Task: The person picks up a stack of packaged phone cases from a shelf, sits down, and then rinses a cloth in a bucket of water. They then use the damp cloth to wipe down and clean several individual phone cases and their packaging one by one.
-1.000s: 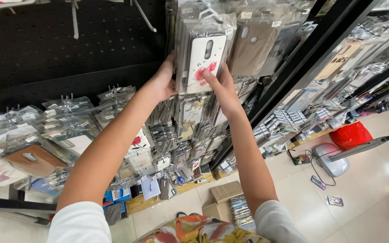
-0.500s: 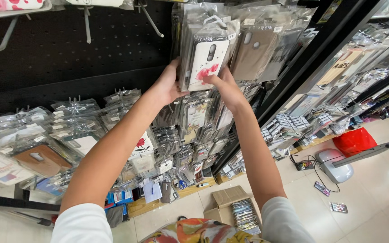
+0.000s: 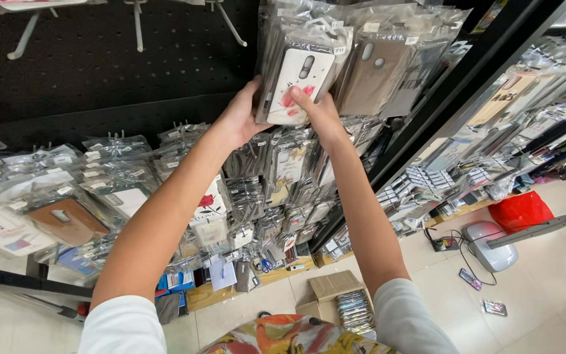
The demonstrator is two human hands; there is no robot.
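Note:
Both my arms reach up to a black pegboard wall. My left hand (image 3: 240, 120) grips the left side of a stack of bagged phone cases (image 3: 294, 59) hanging from a peg. My right hand (image 3: 320, 113) holds the lower right of the front one, a white phone case (image 3: 300, 84) with a pink and red pattern in a clear bag, thumb on its face. A brown phone case (image 3: 373, 75) in a bag hangs just to the right, touching the stack.
Bare metal pegs (image 3: 137, 25) stick out upper left. Many more bagged cases (image 3: 109, 190) hang on lower rows. On the tiled floor stand a cardboard box (image 3: 335, 295), a red bag (image 3: 522, 210) and a fan base (image 3: 490, 244).
The view has tilted slightly, so the stack sits lower and more central. My hands stay on the hanging stack, the right thumb pressing the white case.

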